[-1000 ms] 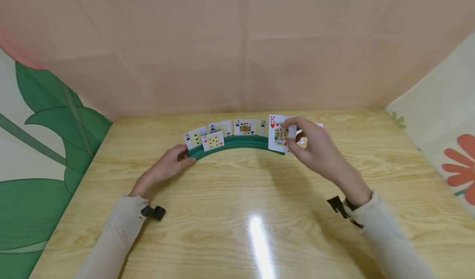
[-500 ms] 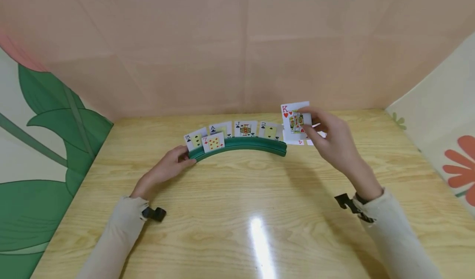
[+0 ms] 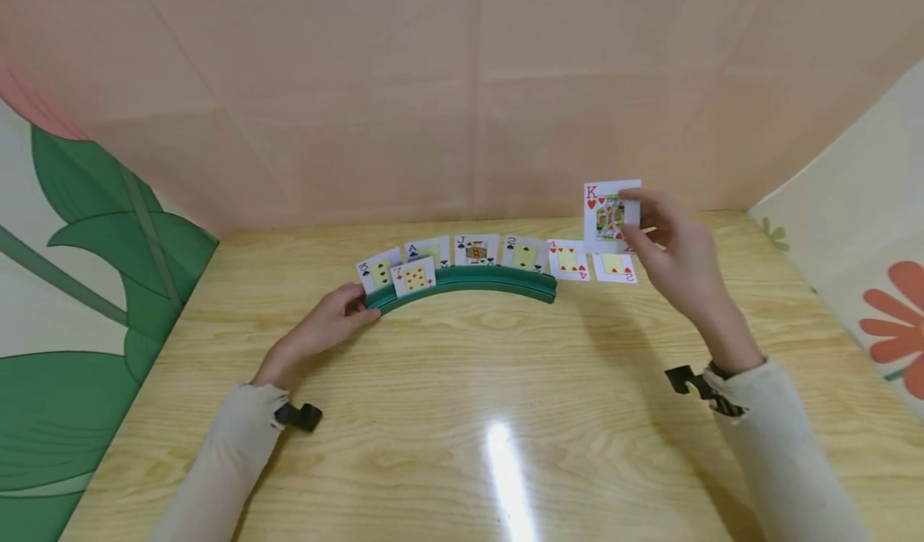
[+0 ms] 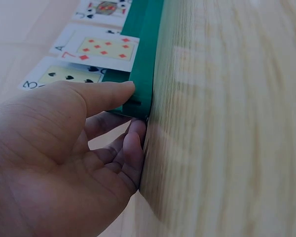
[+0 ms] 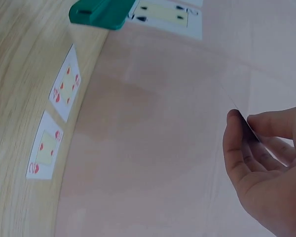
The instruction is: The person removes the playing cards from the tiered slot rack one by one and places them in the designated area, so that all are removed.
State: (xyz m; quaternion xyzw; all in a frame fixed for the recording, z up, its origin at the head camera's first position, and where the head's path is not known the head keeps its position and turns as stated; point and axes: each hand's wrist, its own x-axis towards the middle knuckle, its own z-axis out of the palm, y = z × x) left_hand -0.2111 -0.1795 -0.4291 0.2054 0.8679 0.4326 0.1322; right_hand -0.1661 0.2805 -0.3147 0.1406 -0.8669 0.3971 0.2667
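Note:
My right hand [image 3: 678, 257] pinches the king of hearts [image 3: 606, 217] between thumb and fingers, raised above the back right of the table. In the right wrist view the card shows nearly edge-on. My left hand [image 3: 325, 319] grips the left end of a curved green card holder [image 3: 476, 277]; its thumb [image 4: 111, 94] lies on the front of that end. Standing in the holder are the three of spades [image 3: 377, 271], ace of spades [image 3: 436, 247], jack of spades [image 3: 476, 249] and two of spades [image 3: 525, 253]. A seven of diamonds [image 3: 415, 276] stands in front, partly covering the ace.
Right of the holder, the four of hearts [image 3: 569, 260] and two of hearts [image 3: 615, 268] lie face up on the wooden table [image 3: 433, 390]. A pink wall [image 3: 361, 125] rises at the back edge, with patterned panels at both sides.
My right hand has carried the king of hearts right and upward, away from the holder's right end, uncovering the two of spades and the hearts cards on the table. The left hand stays put.

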